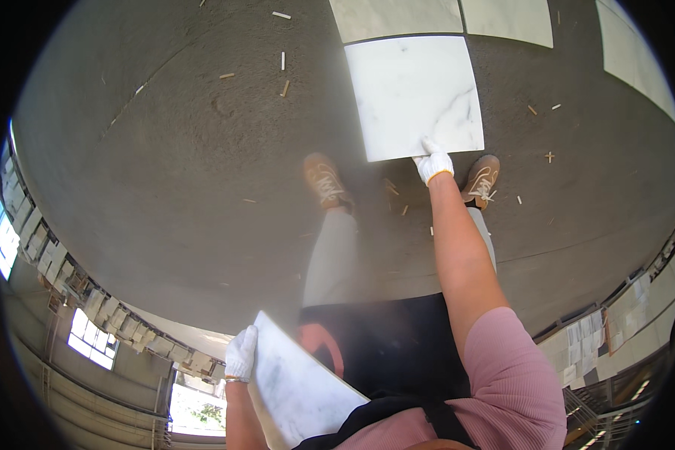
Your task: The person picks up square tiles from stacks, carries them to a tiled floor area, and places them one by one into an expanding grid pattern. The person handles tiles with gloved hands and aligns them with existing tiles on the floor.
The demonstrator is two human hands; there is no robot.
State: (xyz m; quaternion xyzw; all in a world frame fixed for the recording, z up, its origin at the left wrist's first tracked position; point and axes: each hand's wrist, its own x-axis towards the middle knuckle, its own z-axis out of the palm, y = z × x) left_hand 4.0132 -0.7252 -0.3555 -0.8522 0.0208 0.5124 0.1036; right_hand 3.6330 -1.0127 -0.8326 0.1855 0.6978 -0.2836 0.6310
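Pinching the near edge of a white tile (416,97), the right hand (433,163) has its thumb laid on the upper face, the other fingers at the edge and partly hidden. The left hand (241,354) grasps the left edge of a second tile (300,382), tilted up close to the person's body. Both hands wear white gloves; the right cuff is trimmed in orange.

The white tile, gray-veined, is in front of the feet, just beside a paler greenish tile (397,19), with a narrow line between them. Whether its near edge touches the gray floor (202,172), I cannot tell.

Around it stand two tan shoes (484,178), one on either side of the right hand. Small wooden sticks (284,88) and white strips (283,61) lie scattered about. Nearer the body are a black apron (405,337) and a pink sleeve (510,352). Far off at left, windows (94,339) show in the wall.
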